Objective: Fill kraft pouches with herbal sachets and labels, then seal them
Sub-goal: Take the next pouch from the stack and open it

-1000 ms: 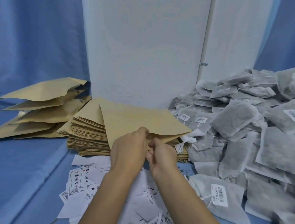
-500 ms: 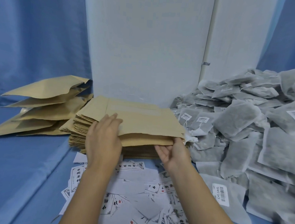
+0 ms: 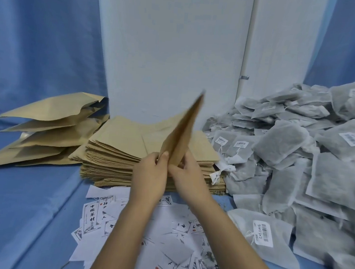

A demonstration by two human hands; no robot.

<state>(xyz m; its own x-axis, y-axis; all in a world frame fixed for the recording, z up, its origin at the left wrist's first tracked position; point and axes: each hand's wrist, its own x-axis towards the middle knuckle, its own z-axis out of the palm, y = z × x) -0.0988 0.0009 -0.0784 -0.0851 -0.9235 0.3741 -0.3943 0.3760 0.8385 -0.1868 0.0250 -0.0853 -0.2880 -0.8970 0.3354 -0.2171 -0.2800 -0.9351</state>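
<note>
One flat kraft pouch [image 3: 182, 130] stands tilted upright above the stack of empty kraft pouches [image 3: 128, 151], blurred by motion. My left hand [image 3: 150, 174] pinches its lower edge with thumb and fingers. My right hand [image 3: 188, 175] pinches the same lower edge from the right side. Grey herbal sachets [image 3: 297, 160] with barcode tags lie heaped on the right. White printed labels [image 3: 164, 239] are scattered on the blue cloth under my forearms.
Several filled, puffed kraft pouches [image 3: 45, 128] lie piled at the left. A white panel [image 3: 170, 49] stands behind the stack, with blue cloth [image 3: 18, 206] covering the table and backdrop. One sachet [image 3: 266, 232] lies close to my right forearm.
Both hands left the stack's front edge, where they were squaring it. They came together and lifted one pouch, which swung up on end.
</note>
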